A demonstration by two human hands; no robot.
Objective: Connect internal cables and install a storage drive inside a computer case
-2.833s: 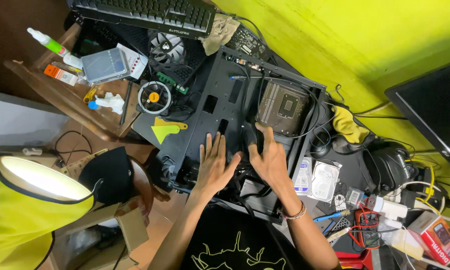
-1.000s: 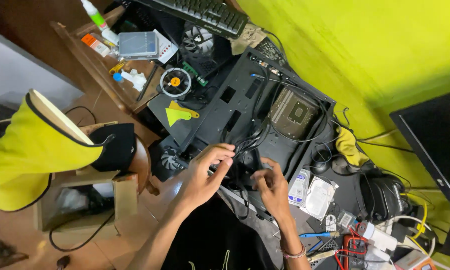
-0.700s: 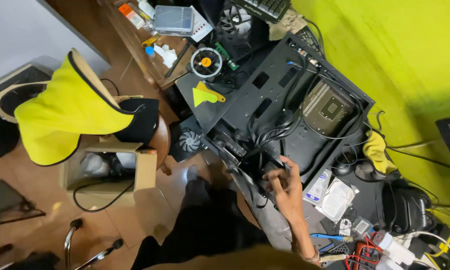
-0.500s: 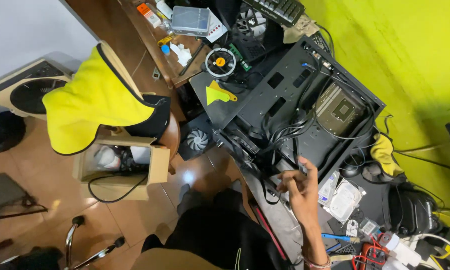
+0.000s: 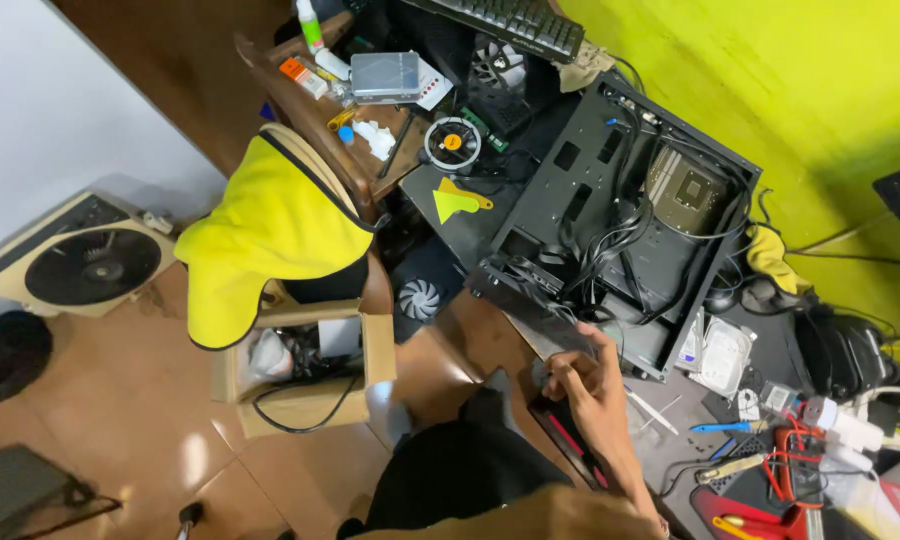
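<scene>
An open black computer case (image 5: pixel 570 200) lies flat on the desk, with a bundle of black cables (image 5: pixel 610 240) and a metal plate (image 5: pixel 685 190) inside it. My right hand (image 5: pixel 590 385) is at the case's near corner, fingers curled against its dark front edge; I cannot tell whether it holds anything. My left hand is out of view. My dark-clothed lap and sleeve fill the bottom middle.
A yellow cloth (image 5: pixel 270 230) drapes over a seat beside a cardboard box (image 5: pixel 300 410) of cables. A case fan (image 5: pixel 420 298) and a box fan (image 5: pixel 90 265) lie on the floor. A keyboard (image 5: pixel 510 20), round cooler (image 5: pixel 452 142), drives (image 5: pixel 725 355) and tools (image 5: pixel 725 427) crowd the desk.
The view swung left and pulled back toward the floor. My left hand left the case and went out of view; my right hand slid to the case's near corner.
</scene>
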